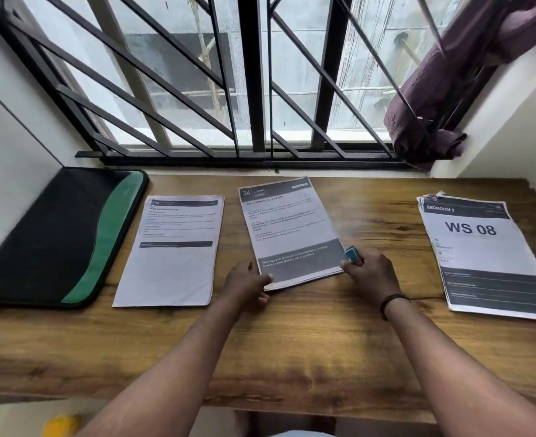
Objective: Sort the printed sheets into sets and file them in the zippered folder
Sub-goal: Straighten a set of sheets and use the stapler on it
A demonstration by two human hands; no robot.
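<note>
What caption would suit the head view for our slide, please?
Both hands grip the middle stack, between two other paper stacks and a zippered folder.

Soft daylight from the barred window (260,74), faint arm shadows on the desk (292,342), wide-angle bending at edges, slight blur

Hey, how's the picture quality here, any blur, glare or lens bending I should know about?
Head view: daylight comes through the barred window; wide-angle bending curves the wooden desk edges; fine print on the middle stack is soft, with a hazy smear beside it; big "WS 08" on the right stack reads clearly; the small blue object in the right hand is blurred; no hard glare.
</note>
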